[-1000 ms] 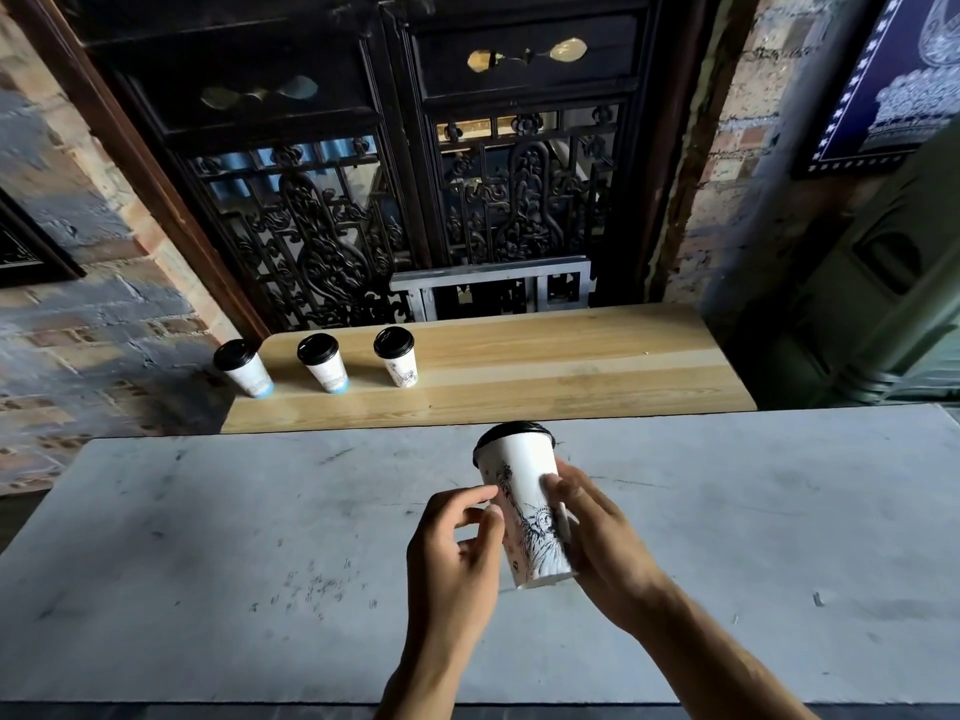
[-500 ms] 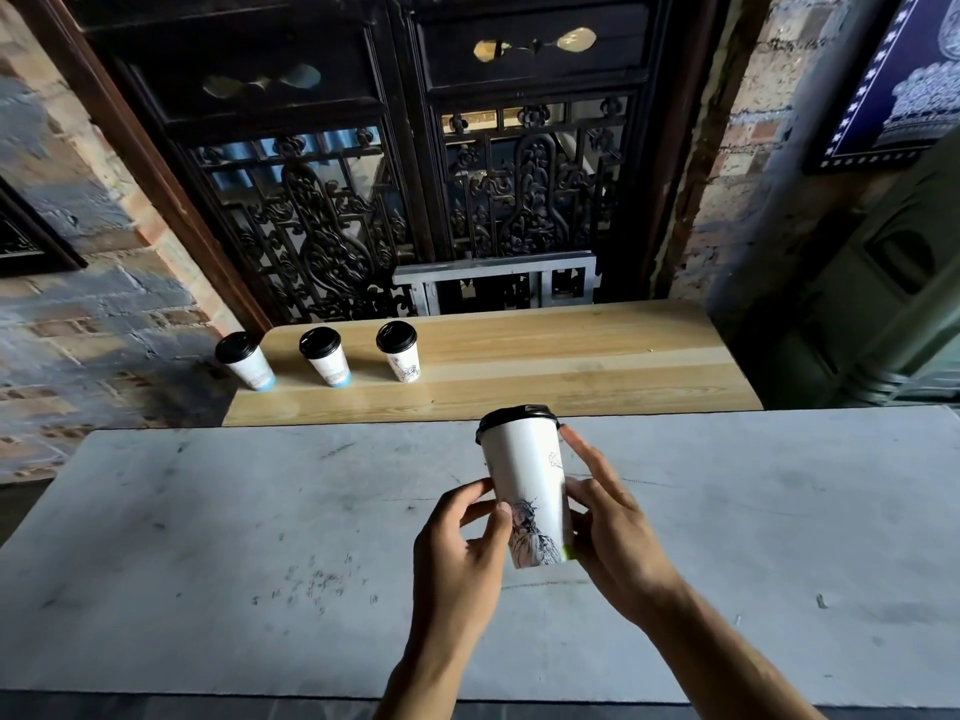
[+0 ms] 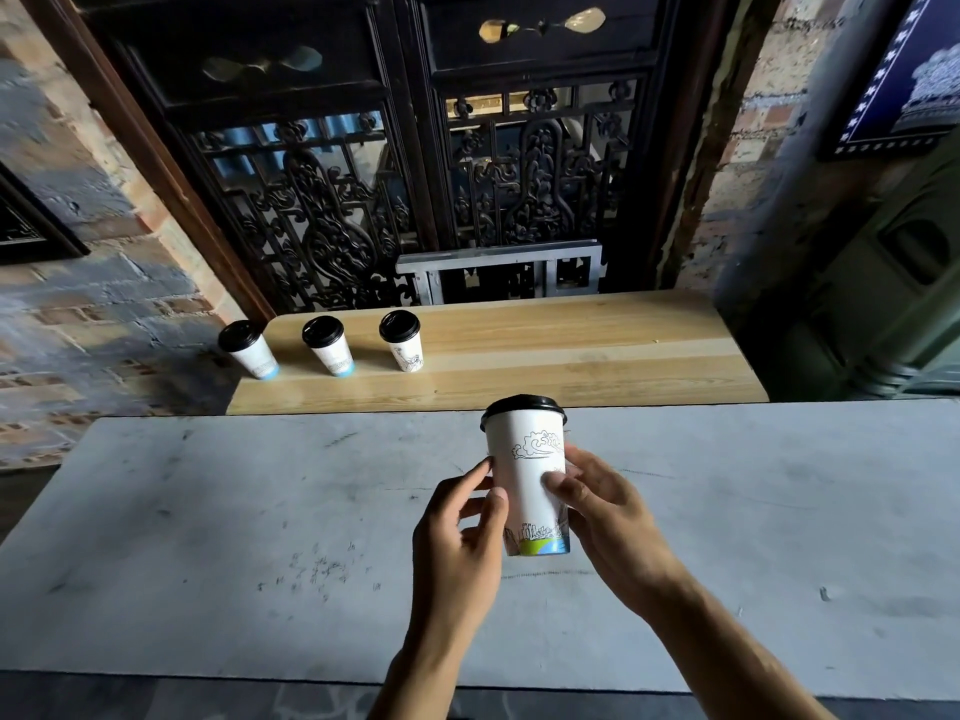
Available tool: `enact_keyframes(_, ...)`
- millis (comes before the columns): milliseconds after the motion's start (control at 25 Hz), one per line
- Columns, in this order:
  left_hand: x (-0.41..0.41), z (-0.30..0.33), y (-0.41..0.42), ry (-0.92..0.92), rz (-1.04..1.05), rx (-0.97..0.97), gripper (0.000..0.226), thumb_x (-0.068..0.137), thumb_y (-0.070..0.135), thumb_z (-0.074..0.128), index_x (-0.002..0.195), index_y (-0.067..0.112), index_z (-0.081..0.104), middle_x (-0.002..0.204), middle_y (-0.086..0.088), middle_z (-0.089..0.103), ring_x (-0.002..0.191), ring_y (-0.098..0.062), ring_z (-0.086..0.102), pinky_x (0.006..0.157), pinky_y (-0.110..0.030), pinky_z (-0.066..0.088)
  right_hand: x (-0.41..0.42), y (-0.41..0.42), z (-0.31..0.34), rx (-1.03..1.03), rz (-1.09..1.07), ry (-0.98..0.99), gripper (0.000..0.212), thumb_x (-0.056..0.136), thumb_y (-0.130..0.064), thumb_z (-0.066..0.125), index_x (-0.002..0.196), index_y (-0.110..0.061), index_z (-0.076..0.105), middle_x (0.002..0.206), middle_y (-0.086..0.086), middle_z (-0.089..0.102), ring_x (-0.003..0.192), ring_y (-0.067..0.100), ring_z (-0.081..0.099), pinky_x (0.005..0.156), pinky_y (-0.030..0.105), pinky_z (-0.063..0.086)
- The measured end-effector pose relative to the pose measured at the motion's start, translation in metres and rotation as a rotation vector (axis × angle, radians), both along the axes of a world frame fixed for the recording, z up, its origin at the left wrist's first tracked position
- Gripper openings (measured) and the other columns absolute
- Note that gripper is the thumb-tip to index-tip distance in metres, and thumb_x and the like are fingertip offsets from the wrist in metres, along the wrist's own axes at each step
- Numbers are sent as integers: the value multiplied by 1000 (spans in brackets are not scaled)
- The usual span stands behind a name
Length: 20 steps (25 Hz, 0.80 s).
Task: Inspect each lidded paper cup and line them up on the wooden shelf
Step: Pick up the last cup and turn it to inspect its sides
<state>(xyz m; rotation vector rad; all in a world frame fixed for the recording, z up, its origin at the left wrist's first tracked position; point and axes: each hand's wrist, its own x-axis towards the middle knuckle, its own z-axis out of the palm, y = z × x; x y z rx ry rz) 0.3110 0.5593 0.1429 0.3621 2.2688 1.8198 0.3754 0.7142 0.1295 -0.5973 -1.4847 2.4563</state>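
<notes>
Here, I see left hand (image 3: pixel 457 537) and right hand (image 3: pixel 602 517) pinching lidded paper cup (image 3: pixel 530 491) by fingertips above grey counter (image 3: pixel 208 537); light grip risks slip, black lid (image 3: pixel 522 407) popping.

Fingers of both hands cover part of the held cup (image 3: pixel 527 470); prints on the three shelf cups (image 3: pixel 332 348) too small to read
</notes>
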Motion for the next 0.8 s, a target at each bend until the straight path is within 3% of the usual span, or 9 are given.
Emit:
enact_keyframes(80, 2, 2, 2, -32, -5, 15, 26, 93, 28, 70, 119, 34, 68, 112, 9, 75, 96, -6, 74, 69, -13, 56, -1, 0, 0, -24, -21, -32, 40, 98, -15, 58, 138, -15, 61, 126, 15, 74, 114, 32, 70, 92, 41, 54)
enact_keyframes(240, 3, 2, 5, -86, -32, 13, 30, 91, 28, 73, 121, 26, 70, 114, 5, 75, 94, -13, 76, 63, -15, 56, -1, 2, -2, -74, -46, -94, 45, 103, -4, 41, 134, -27, 64, 108, 17, 77, 94, 29, 70, 87, 44, 50)
enact_keyframes(400, 2, 1, 2, -91, -24, 31, 29, 91, 30, 71, 119, 35, 68, 114, 6, 74, 95, -17, 75, 62, -16, 56, -1, 2, -2, -81, -45, -62, 43, 102, -5, 49, 137, -27, 61, 114, 24, 73, 100, 32, 69, 89, 44, 51)
enact_keyframes(520, -2, -3, -1, -41, -4, 5, 26, 94, 24, 69, 112, 42, 67, 110, 5, 73, 92, -18, 75, 65, -21, 58, 1, 3, -5, -110, -56, -27, 52, 86, -8, 62, 137, -16, 59, 129, 30, 65, 107, 32, 67, 89, 43, 54)
enact_keyframes(680, -3, -4, -3, 56, -16, -36, 41, 93, 0, 62, 107, 36, 74, 106, 3, 71, 83, -18, 74, 65, -20, 57, 1, 3, -6, -84, -11, 8, 57, 83, -7, 67, 139, -8, 57, 129, 23, 70, 114, 35, 70, 90, 41, 57)
enact_keyframes(800, -4, -4, -2, 53, -13, -49, 42, 92, -3, 60, 107, 34, 75, 105, 1, 72, 82, -17, 75, 66, -20, 57, 2, 3, -6, -101, -14, 18, 53, 84, -6, 66, 137, -9, 59, 128, 23, 71, 114, 33, 69, 88, 37, 58)
